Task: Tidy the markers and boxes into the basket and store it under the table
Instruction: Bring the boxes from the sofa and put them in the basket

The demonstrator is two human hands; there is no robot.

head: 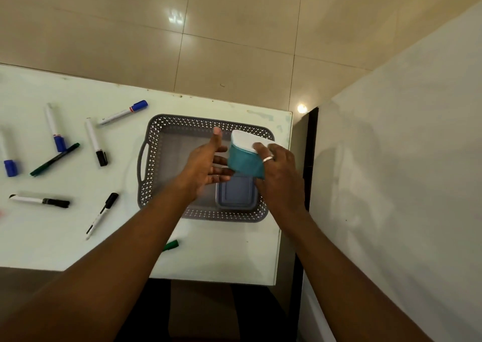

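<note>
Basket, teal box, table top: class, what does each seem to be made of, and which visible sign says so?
Basket: likely moulded plastic, matte grey; regular lattice holes and a cut-out handle.
Teal box: probably plastic, matte, white lid; smooth rounded corners.
Table top: glossy white, maybe glass or laminate; faint sheen, greenish edge, so uncertain.

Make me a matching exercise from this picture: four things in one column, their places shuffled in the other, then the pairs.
1 teal box
2 blue-grey box
3 green-capped marker
4 grey basket

A on the table, nearer than the basket
B by the table's right edge
C gripped by the right hand
D inside the basket

Pairs: 1-C, 2-D, 3-A, 4-B
</note>
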